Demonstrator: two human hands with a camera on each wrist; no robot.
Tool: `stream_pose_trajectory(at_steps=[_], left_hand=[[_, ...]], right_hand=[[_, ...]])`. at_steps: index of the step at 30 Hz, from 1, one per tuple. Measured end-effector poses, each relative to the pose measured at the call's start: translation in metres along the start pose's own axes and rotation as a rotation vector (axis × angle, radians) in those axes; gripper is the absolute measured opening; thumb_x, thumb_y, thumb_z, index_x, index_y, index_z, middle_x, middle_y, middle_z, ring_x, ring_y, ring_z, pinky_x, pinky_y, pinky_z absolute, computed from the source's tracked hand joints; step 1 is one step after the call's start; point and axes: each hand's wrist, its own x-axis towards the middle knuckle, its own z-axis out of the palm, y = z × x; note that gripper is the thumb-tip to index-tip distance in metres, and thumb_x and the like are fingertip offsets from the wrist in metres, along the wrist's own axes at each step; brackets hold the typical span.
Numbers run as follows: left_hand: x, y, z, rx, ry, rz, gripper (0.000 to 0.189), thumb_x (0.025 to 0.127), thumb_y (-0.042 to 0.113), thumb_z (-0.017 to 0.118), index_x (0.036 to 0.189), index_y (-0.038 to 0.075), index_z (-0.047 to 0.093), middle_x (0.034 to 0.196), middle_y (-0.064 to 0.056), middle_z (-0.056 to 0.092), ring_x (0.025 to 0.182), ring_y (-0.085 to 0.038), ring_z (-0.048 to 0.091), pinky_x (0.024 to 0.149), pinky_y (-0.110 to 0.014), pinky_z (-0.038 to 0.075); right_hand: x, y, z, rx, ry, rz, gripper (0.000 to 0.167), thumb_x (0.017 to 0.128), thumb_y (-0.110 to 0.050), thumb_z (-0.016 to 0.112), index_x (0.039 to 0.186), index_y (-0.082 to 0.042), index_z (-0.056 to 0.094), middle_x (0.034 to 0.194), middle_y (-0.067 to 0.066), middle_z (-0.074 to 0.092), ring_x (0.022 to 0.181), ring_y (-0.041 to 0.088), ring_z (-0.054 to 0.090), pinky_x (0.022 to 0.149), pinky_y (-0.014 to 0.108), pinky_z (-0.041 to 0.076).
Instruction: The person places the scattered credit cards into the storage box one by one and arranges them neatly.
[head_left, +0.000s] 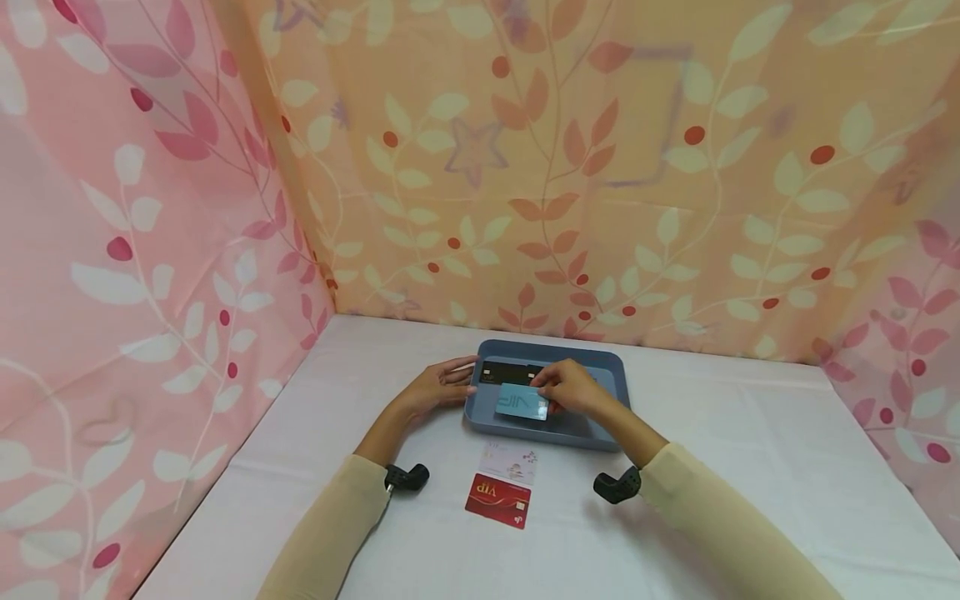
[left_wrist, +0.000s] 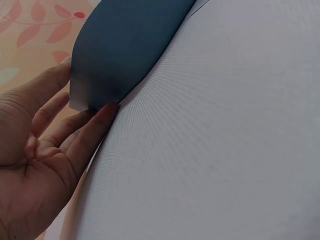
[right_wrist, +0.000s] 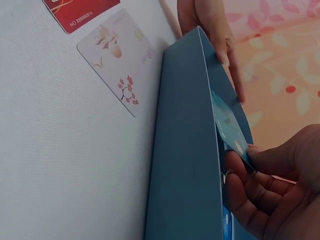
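Over the blue-grey tray [head_left: 577, 442], my right hand [head_left: 573, 387] pinches a light blue card [head_left: 519, 401] at its right end between thumb and fingers. In the right wrist view this card [right_wrist: 229, 125] tilts up inside the tray wall. A black card [head_left: 491, 372] lies in the tray behind it, partly covered by the hand. At the tray's left end, my left hand [head_left: 435, 385] rests its extended fingers against the wall. The left wrist view shows those fingertips [left_wrist: 109, 111] low on the tray's outer side, close to the tabletop.
In front of the tray lies a pale card with a flower print [head_left: 508, 463], and nearer me a red VIP card [head_left: 498, 500]. A bright blue card [right_wrist: 227, 225] shows inside the tray below the right hand. Patterned cloth [head_left: 480, 167] closes off the white table's back and sides.
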Motion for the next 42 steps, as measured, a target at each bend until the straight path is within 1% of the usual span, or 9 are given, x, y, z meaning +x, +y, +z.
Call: stream_pose_trajectory(at_steps=[4,7,13,17,21,25,29,35,42], left_hand=[[0.001,-0.001,-0.001,-0.002,0.003,0.001,0.069,0.093,0.000,0.072,0.154,0.010,0.044,0.157,-0.015,0.042,0.145,-0.027,0.040,0.099,-0.034,0.053],[0.001,-0.001,-0.002,0.002,0.002,0.004,0.068,0.093,0.000,0.072,0.154,0.010,0.044,0.156,-0.015,0.043,0.145,-0.027,0.040,0.099,-0.034,0.053],[0.001,-0.001,-0.002,0.010,-0.004,0.011,0.070,0.092,0.000,0.073,0.155,0.009,0.043,0.157,-0.016,0.042,0.146,-0.028,0.039,0.099,-0.034,0.053],[0.001,0.000,-0.002,0.000,-0.007,0.014,0.069,0.093,0.000,0.072,0.155,0.009,0.043,0.157,-0.016,0.042,0.146,-0.028,0.039,0.099,-0.034,0.053],[0.001,0.000,-0.001,-0.004,0.002,0.009,0.068,0.093,0.000,0.072,0.154,0.011,0.044,0.156,-0.015,0.043,0.145,-0.027,0.041,0.098,-0.034,0.053],[0.001,0.000,0.000,0.014,0.016,0.001,0.068,0.092,0.002,0.073,0.154,0.012,0.046,0.156,-0.014,0.044,0.144,-0.027,0.041,0.099,-0.036,0.053],[0.002,-0.001,0.000,0.029,0.027,-0.012,0.068,0.092,0.004,0.074,0.154,0.012,0.046,0.156,-0.013,0.044,0.144,-0.026,0.042,0.100,-0.037,0.052],[0.003,-0.003,0.000,0.024,0.026,-0.019,0.069,0.092,0.004,0.075,0.154,0.013,0.046,0.156,-0.013,0.044,0.144,-0.026,0.042,0.100,-0.038,0.053],[0.002,-0.004,-0.002,0.038,0.028,-0.024,0.069,0.091,0.008,0.077,0.154,0.016,0.047,0.157,-0.011,0.043,0.144,-0.025,0.042,0.101,-0.039,0.051]], right_hand=[[0.003,0.002,0.004,0.001,-0.006,-0.026,0.017,0.096,0.006,0.062,0.109,0.008,0.072,0.083,0.015,0.069,0.052,0.015,0.060,0.053,0.031,0.057],[0.004,0.002,0.005,0.007,-0.015,-0.041,0.017,0.096,0.007,0.061,0.109,0.010,0.071,0.081,0.016,0.069,0.052,0.015,0.061,0.052,0.031,0.057],[0.004,-0.002,0.010,0.018,-0.015,-0.033,0.017,0.096,0.006,0.061,0.109,0.011,0.071,0.075,0.015,0.068,0.051,0.020,0.062,0.054,0.032,0.058],[0.006,-0.003,0.014,0.019,-0.008,-0.032,0.016,0.096,0.006,0.062,0.108,0.010,0.072,0.073,0.013,0.068,0.051,0.019,0.062,0.053,0.032,0.058],[0.009,-0.004,0.016,0.036,-0.011,-0.027,0.015,0.096,0.006,0.062,0.107,0.009,0.072,0.072,0.013,0.068,0.051,0.019,0.063,0.053,0.032,0.058],[0.012,-0.003,0.018,0.051,-0.010,-0.017,0.015,0.097,0.005,0.061,0.107,0.009,0.072,0.072,0.013,0.067,0.051,0.021,0.063,0.053,0.034,0.059],[0.015,-0.002,0.021,0.043,-0.005,-0.016,0.015,0.097,0.005,0.062,0.107,0.008,0.072,0.071,0.011,0.067,0.052,0.022,0.064,0.053,0.034,0.059],[0.019,-0.003,0.024,0.032,-0.008,-0.001,0.015,0.097,0.004,0.061,0.106,0.008,0.072,0.073,0.013,0.068,0.052,0.018,0.062,0.052,0.031,0.057],[0.024,-0.006,0.027,0.033,-0.015,0.007,0.016,0.097,0.004,0.061,0.108,0.009,0.072,0.075,0.014,0.069,0.051,0.015,0.061,0.052,0.030,0.057]])
